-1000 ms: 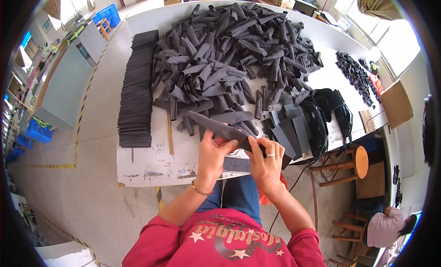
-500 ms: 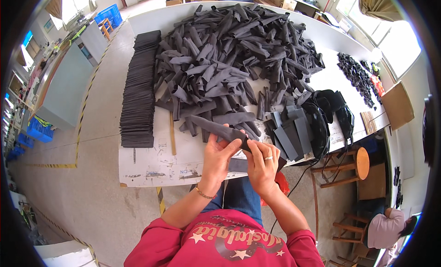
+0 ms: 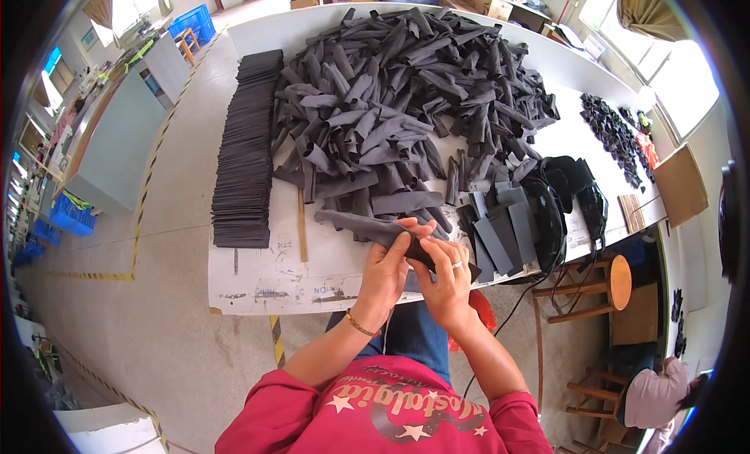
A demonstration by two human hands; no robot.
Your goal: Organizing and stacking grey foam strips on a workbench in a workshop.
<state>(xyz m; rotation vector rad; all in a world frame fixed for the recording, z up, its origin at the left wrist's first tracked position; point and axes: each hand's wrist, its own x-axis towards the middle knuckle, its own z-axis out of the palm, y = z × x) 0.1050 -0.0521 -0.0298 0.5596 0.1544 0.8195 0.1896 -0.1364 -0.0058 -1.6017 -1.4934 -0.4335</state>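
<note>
Between my hands, just above the table's near edge, is a dark grey fabric tube (image 3: 355,224), its loose end pointing left. My left hand (image 3: 385,273) pinches it, thumb on top. My right hand (image 3: 444,280) grips the tube's darker right end, fingers bent round it. Whether a separate stiff piece sits inside is hidden by the fingers. Beyond my hands lies a large heap of similar tubes (image 3: 391,87). To the right of my right hand are several flat dark grey strips (image 3: 500,234), fanned over each other.
A long stack of flat dark pieces (image 3: 246,157) lines the white table's (image 3: 234,286) left side. A wooden stick (image 3: 302,227) lies near it. Black bag-like items (image 3: 551,208) with hanging cords occupy the right edge. A wooden stool (image 3: 619,282) and a seated person (image 3: 655,395) are at right.
My right hand's fingers have shifted along the tube, and its dark end is now more covered. The tube has dropped slightly toward me. The whole view has moved a little.
</note>
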